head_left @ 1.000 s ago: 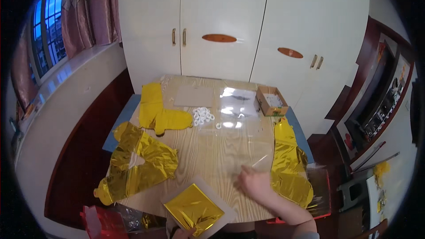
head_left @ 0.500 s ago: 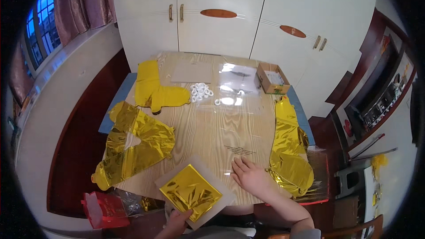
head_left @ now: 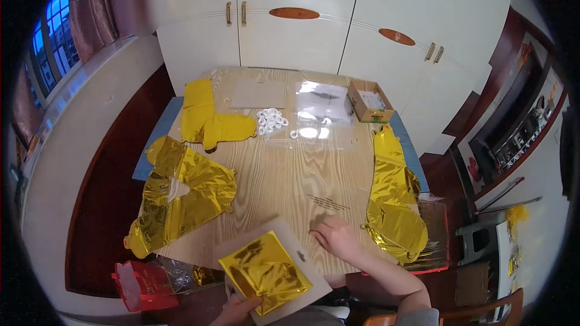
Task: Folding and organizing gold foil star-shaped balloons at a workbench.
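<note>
My left hand (head_left: 238, 309) is closed on the lower edge of a pale card backing with a folded gold foil balloon (head_left: 266, 271) lying on it. The card has a hanging slot and is held tilted over the table's near edge. To its right, my right hand (head_left: 335, 236) has its fingers curled down at the tabletop. They appear to pinch a clear plastic bag (head_left: 329, 201) with small dark print; its outline is hard to see. Flat gold foil balloons lie at the left (head_left: 187, 196), far left (head_left: 208, 118) and right (head_left: 393, 196).
Beyond my hands on the wooden table (head_left: 272, 175) lie white rings (head_left: 272, 121), a flat card (head_left: 258, 93), a clear plastic sheet (head_left: 323, 105) and an open cardboard box (head_left: 370, 102). A red bag (head_left: 142, 287) is below the left edge. White cabinets (head_left: 296, 42) stand behind.
My right hand has gone from lying flat to curled fingers, and the printed plastic under it has turned slightly. The card with the folded foil has shifted a little right and nearer me.
</note>
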